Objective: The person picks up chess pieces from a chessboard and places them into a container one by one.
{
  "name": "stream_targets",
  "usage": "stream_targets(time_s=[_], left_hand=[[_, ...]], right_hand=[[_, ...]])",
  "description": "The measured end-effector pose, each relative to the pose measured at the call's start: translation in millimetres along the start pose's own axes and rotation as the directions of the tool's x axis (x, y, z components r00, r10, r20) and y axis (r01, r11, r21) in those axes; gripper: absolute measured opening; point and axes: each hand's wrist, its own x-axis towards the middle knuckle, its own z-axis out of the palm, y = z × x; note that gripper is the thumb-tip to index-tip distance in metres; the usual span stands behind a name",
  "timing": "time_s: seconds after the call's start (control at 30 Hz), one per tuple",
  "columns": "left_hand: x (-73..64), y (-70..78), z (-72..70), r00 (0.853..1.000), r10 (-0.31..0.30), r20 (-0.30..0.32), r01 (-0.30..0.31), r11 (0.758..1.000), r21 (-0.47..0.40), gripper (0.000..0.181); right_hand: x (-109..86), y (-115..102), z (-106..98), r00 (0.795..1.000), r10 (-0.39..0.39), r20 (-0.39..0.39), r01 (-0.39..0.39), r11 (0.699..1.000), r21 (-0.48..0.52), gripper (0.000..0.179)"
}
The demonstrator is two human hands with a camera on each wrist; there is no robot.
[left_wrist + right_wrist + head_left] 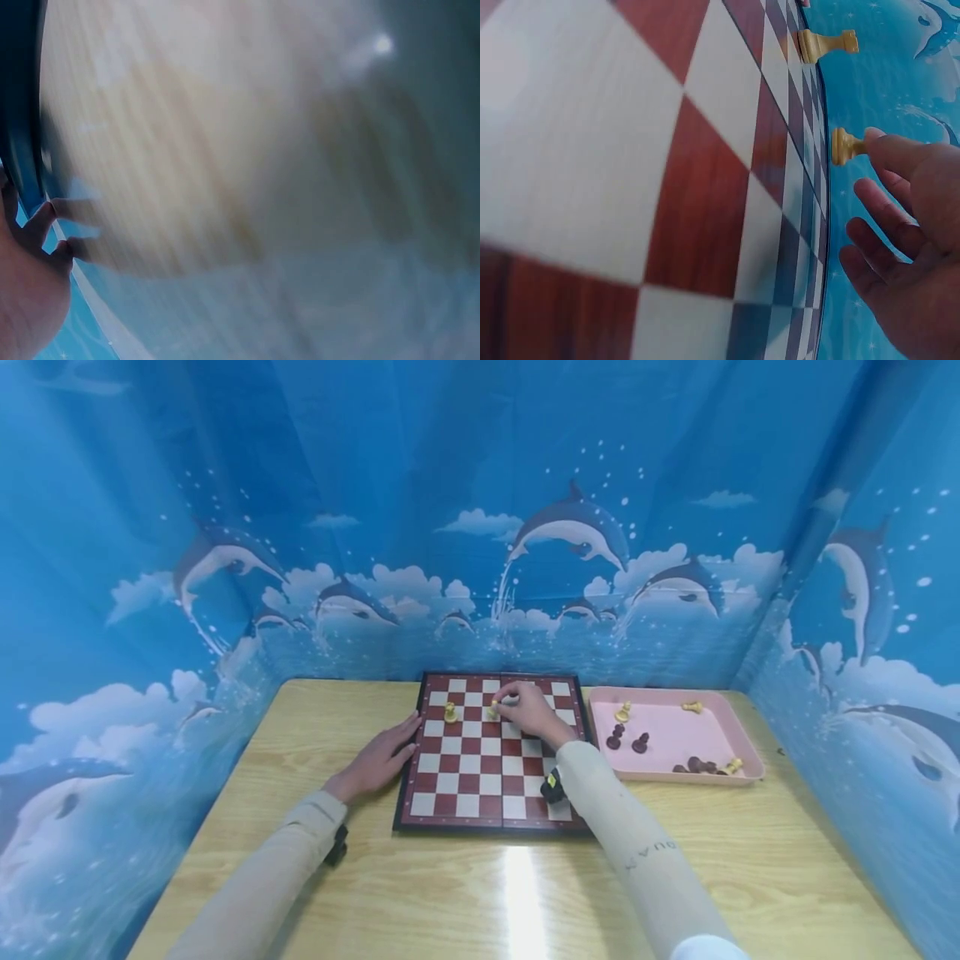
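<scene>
A red-and-white chessboard [468, 783] in a dark frame lies on the table. My right hand [528, 710] is over its far part, thumb and fingertip pinching a small gold chess piece [845, 146] by its top, which the fingers hide. In the right wrist view the other fingers of my right hand [907, 232] are spread and bent. A gold rook [451, 712] stands upright on the board, left of the pinched piece. My left hand [378, 758] lies at the board's left edge with its fingers extended; the left wrist view shows part of that hand [34, 277] too.
To the right of the board sits a pink tray [637, 774] with several gold and dark chess pieces, some standing and some lying. The wooden table [315, 727] backs onto a blue dolphin-print curtain [420, 477]. A bright reflection lies in front of the board.
</scene>
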Motion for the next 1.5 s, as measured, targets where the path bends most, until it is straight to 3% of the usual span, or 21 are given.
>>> stream_targets(time_s=[0.4, 0.93, 1.27, 1.5], left_hand=[[0.0, 2.1, -1.1, 1.0, 0.001, -0.009, -0.001, 1.0, -0.006, 0.056], [0.1, 2.7, -0.8, 1.0, 0.023, -0.018, -0.023, 1.0, -0.015, 0.056], [-2.1, 2.1, 0.4, 1.0, 0.018, -0.013, -0.019, 1.0, -0.022, 0.056], [-0.5, 3.5, -1.9, 1.0, 0.0, 0.001, 0.0, 1.0, -0.023, 0.056]], right_hand=[[-12.5, 7.4, -7.1, 0.999, -0.051, -0.007, 0.051, 0.999, 0.001, 0.012], [-34.3, 8.5, -20.1, 0.998, -0.033, -0.046, 0.033, 0.999, 0.011, 0.014], [-56.6, 13.8, -32.1, 0.993, 0.013, -0.116, -0.011, 1.0, 0.017, 0.018], [-64.6, 17.8, -45.9, 0.984, -0.014, -0.178, 0.019, 0.999, 0.027, 0.021]])
